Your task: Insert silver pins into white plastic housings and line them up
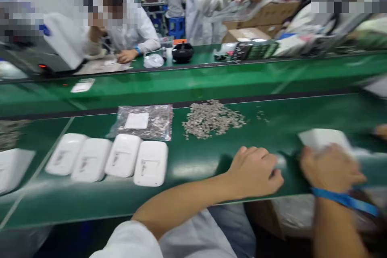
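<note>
My left hand [256, 171] is over the front part of the green work surface, its fingers curled inward with the thumb close to them. Whatever is inside those fingers, if anything, is hidden. Farther right, my right hand [332, 167], with a blue wrist strap, is blurred and grips a white plastic housing [325, 137] by its near side. Beyond my left hand lies a loose pile of small metal parts [210, 119]. Several white rounded plastic covers [150, 163] lie in a row to the left, with a clear bag of small metal parts [159, 123] behind them.
Another white housing [13, 169] stands at the left edge, near more small parts [12, 133]. A raised green ledge [193, 84] runs behind the work surface. Across it, a person in white [133, 28] sits at a bench; another stands near a cardboard box [244, 34].
</note>
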The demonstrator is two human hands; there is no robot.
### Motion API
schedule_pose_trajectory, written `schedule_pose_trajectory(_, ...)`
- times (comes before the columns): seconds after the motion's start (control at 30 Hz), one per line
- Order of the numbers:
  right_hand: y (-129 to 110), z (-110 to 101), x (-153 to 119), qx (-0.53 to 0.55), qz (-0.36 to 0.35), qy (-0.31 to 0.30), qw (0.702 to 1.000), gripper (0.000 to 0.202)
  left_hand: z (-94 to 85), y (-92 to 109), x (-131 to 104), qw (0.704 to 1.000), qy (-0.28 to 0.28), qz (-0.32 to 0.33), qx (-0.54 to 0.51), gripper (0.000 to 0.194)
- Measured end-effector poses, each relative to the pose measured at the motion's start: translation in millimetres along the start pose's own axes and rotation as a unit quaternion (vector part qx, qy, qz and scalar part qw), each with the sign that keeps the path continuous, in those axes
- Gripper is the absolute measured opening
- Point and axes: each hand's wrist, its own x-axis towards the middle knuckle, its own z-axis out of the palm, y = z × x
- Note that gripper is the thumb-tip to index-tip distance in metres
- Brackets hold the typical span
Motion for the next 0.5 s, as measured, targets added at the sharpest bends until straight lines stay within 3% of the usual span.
schedule_pose_trajectory(0.07, 8.6, -13.6, -4.2, -0.209, 0.097, -0.004, 0.973, 0.043, 33.4, 3.5, 24.5, 1.000, -0.012, 0.012, -0.016, 0.014)
schedule_pose_trajectory(0.1, 7.9, -17.6, -6.3, -0.294, 0.144, -0.046, 0.944, 0.052, 45.4, 2.3, 30.4, 1.000, -0.001, -0.004, -0.020, 0.013)
schedule_pose_trajectory(0.17, -2.3, -20.9, -6.4, -0.273, 0.156, -0.129, 0.940, 0.055, 59.0, -4.0, 33.1, 0.998, 0.038, -0.039, -0.025, 0.014)
schedule_pose_trajectory(0.23, -16.8, -18.3, 4.8, -0.196, 0.123, -0.153, 0.961, 0.049, 60.9, -10.7, 29.4, 0.995, 0.068, -0.069, -0.028, 0.015)
schedule_pose_trajectory(0.33, -22.4, 1.6, 50.1, -0.144, 0.044, -0.158, 0.976, 0.032, 54.5, -13.7, 25.5, 0.988, 0.073, -0.135, -0.029, 0.020)
schedule_pose_trajectory(0.4, -9.1, 26.4, 92.1, -0.146, 0.006, -0.203, 0.968, 0.022, 50.6, -12.1, 25.7, 0.982, 0.068, -0.176, -0.029, 0.020)
schedule_pose_trajectory(0.5, 19.0, 69.1, 147.3, -0.158, -0.062, -0.295, 0.940, 0.019, 45.6, -11.8, 24.9, 0.980, 0.061, -0.187, -0.031, 0.014)
